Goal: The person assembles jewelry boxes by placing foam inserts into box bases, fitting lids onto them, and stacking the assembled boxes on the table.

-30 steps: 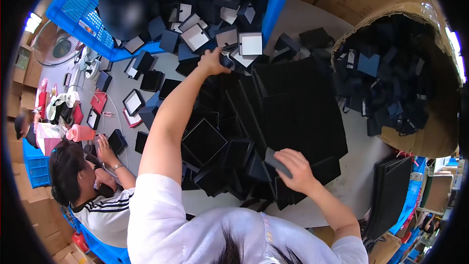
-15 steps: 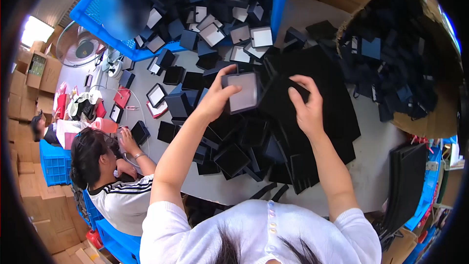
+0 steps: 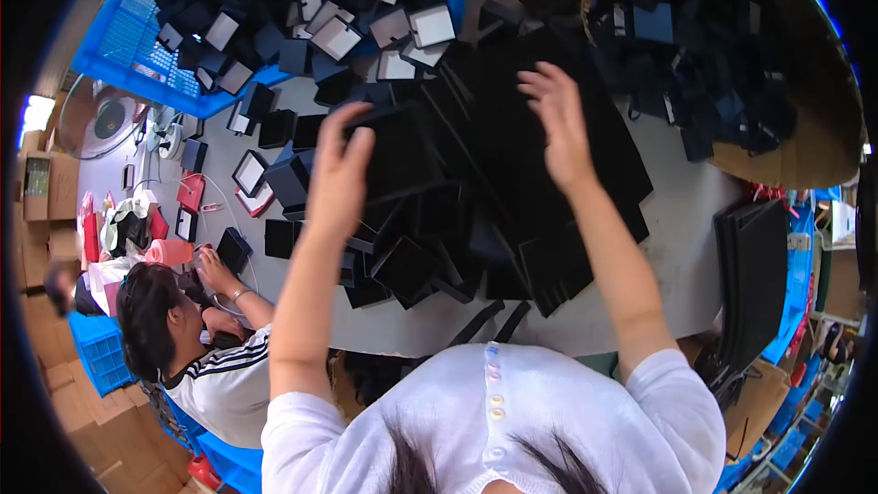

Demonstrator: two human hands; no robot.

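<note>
- The left hand is left of the landmark, a broad stack of flat, matt-black sheets. Its thumb and fingers are spread at the near side edge of a black, shallow, rectangular box; blur and darkness leave it unclear whether they grip it.
- That box lies by the stack's left edge, above or against a jumbled heap of black, square-cornered boxes.
- The right hand is over the stack, fingers parted and slightly curled, free of any object.
- Left of the stack and beyond it, a blue plastic lattice-sided crate holds many small navy boxes, some showing white linings.
- Right of the stack and beyond it, a torn brown cardboard carton contains small dark-blue boxes.
- A pale grey tabletop shows to the stack's right.
- Far left of the stack sits another person in a white, black-striped top, near a pink bottle.
</note>
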